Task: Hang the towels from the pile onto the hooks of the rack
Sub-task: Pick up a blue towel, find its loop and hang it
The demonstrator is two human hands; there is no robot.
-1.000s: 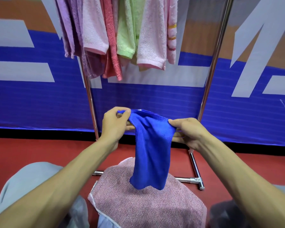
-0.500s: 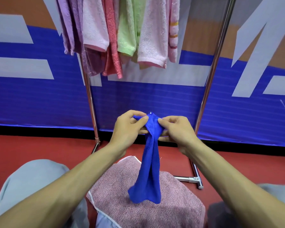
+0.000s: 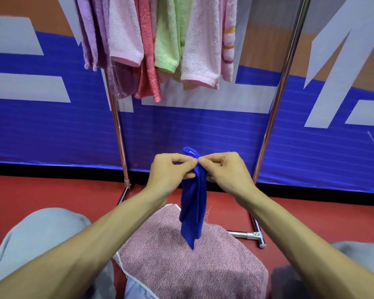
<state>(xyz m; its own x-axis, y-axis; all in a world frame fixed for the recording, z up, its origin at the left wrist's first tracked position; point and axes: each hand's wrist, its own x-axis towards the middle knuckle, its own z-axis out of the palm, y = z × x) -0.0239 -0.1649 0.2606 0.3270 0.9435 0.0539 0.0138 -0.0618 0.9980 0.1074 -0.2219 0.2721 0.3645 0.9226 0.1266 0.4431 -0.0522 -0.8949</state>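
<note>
Blue microfibre towel (image 3: pixel 192 203) hangs bunched and narrow, its top edge pinched between left hand (image 3: pixel 171 171) and right hand (image 3: pixel 225 171) — lower tip over the speckled pink terry pile (image 3: pixel 181 268). Pastel hung towels (image 3: pixel 201 50) crowd the chrome rack (image 3: pixel 270 126) — left side only.

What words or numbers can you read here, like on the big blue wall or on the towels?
No words or numbers can be read.
banner: only big pale shapes, cut off at the picture's edges; not readable as letters.
hanging towels: coloured stripes on one, no writing.
blue towel, pinched by the left hand and the right hand: no label or writing shows.
</note>
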